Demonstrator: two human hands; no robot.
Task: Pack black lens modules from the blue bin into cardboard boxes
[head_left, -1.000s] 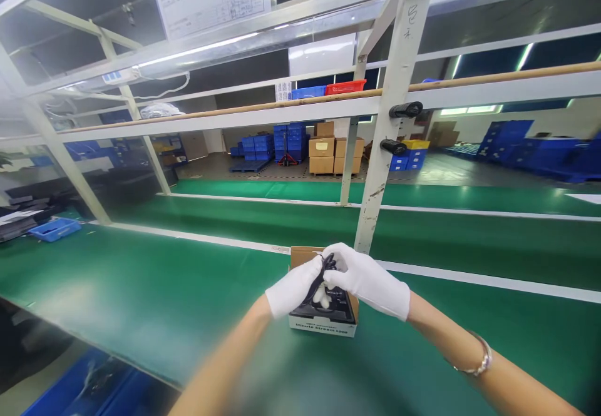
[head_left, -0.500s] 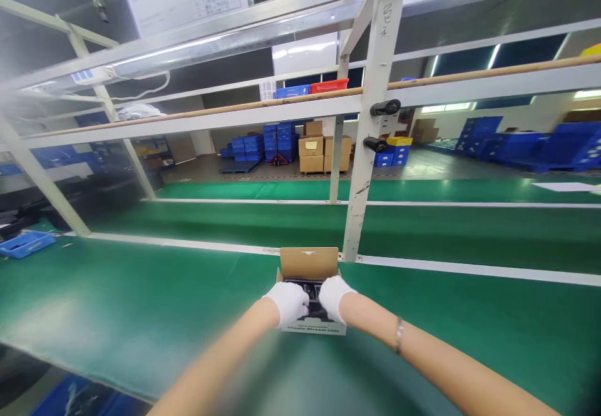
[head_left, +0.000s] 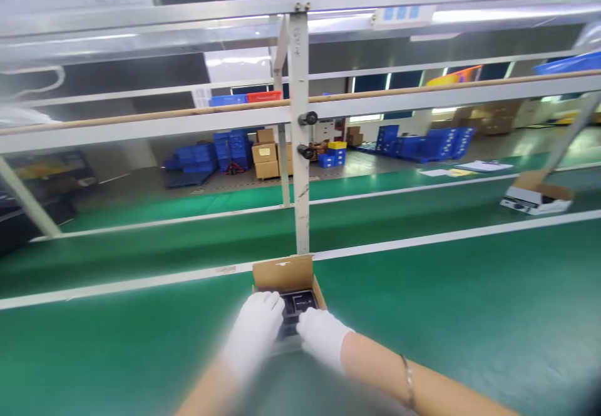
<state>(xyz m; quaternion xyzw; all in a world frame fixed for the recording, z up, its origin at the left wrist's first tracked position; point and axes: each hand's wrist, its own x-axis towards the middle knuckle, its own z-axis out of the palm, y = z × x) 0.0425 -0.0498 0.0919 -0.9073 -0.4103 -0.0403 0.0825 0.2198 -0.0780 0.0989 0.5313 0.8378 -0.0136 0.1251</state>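
I see the black tray [head_left: 291, 319] inside the box [head_left: 319, 293], lid [head_left: 284, 274] unclosed, but can't tell whether my left hand [head_left: 257, 322] or right hand [head_left: 323, 336] grips anything.

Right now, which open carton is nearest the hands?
The near carton, in front of the central post: left hand and right hand are at it. The far-right carton, also open, has neither hand near it.

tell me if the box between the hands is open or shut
Open: the box has its brown flap upright at the back, and the black insert shows between the left hand and right hand.
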